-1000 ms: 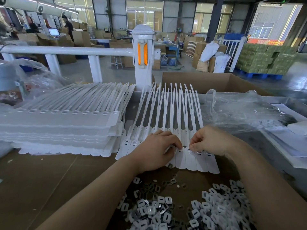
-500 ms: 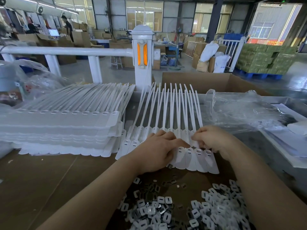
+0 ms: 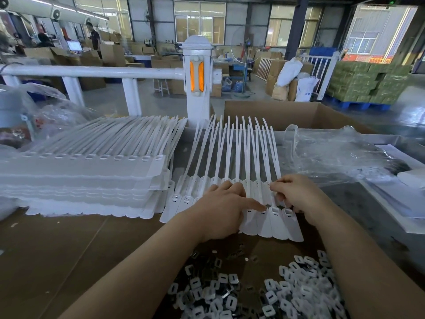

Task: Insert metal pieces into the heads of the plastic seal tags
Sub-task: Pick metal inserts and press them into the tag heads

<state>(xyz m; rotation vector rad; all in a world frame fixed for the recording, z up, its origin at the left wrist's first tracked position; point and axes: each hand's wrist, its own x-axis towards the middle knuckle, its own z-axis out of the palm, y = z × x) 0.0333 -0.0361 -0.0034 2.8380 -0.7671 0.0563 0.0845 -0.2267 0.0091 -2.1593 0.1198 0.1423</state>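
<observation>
The tag strip runs away from the table's near edge; left hand presses flat, right hand seemingly pinches beside the rightmost heads.

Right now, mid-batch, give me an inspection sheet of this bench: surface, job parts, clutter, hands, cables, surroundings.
Surface: brown cardboard sheet covers the bench.
Job's things: fanned row of seal tags under both hands; stacked tag sheets to its left; loose pile of metal pieces at the near edge.
Clutter: clear plastic bags on the right, more on the far left.
Hands: left hand rests flat on the tag heads, forefinger extended; right hand pinches at a tag head, what it holds is hidden.
Cables: nothing seen.
Surroundings: open cardboard box, white railing post, stacked green cartons.
</observation>
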